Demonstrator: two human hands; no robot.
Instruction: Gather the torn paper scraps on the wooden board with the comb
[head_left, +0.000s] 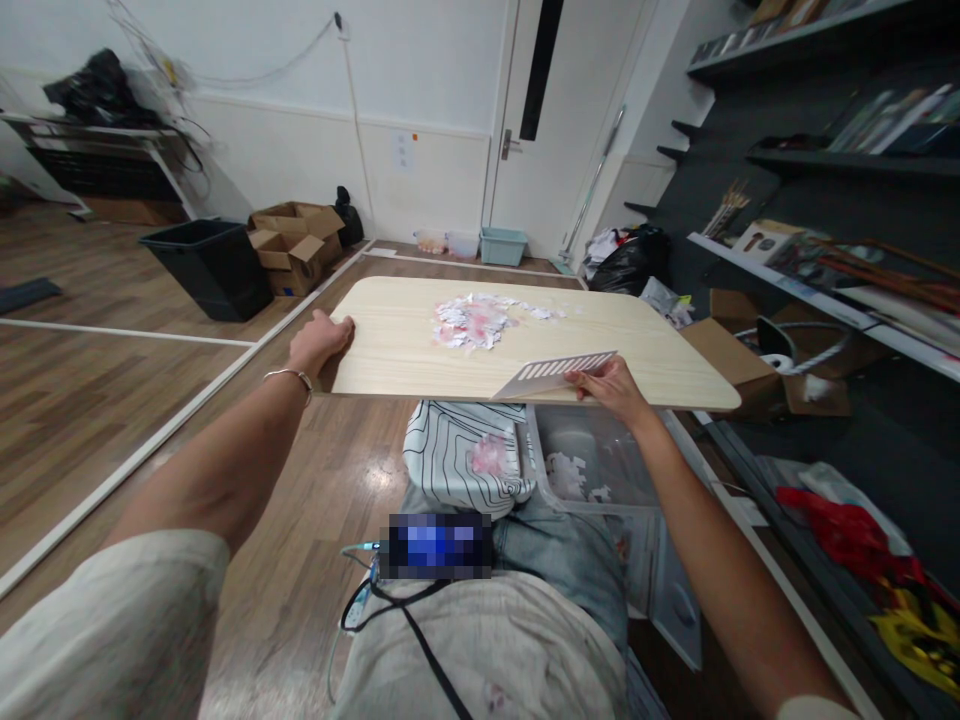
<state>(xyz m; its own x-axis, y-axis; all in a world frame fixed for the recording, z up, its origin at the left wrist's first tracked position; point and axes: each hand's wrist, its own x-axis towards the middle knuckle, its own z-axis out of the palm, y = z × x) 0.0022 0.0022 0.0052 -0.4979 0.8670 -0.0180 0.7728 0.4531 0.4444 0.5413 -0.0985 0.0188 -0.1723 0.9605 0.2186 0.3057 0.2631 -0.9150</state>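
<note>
A light wooden board [405,340] is held up level in front of me. My left hand [319,342] grips its near left corner. My right hand [611,385] rests at the near edge and holds a white card with slots [551,375] flat on the board. A heap of small white and pink puzzle pieces [472,322] lies in the board's middle, with a few loose ones trailing to the right.
Below the board stand a clear plastic box [600,470] with a few pieces inside and a patterned cushion [457,455]. A black bin [210,265] and cardboard boxes [296,245] stand at the left back. Shelves [825,270] line the right wall.
</note>
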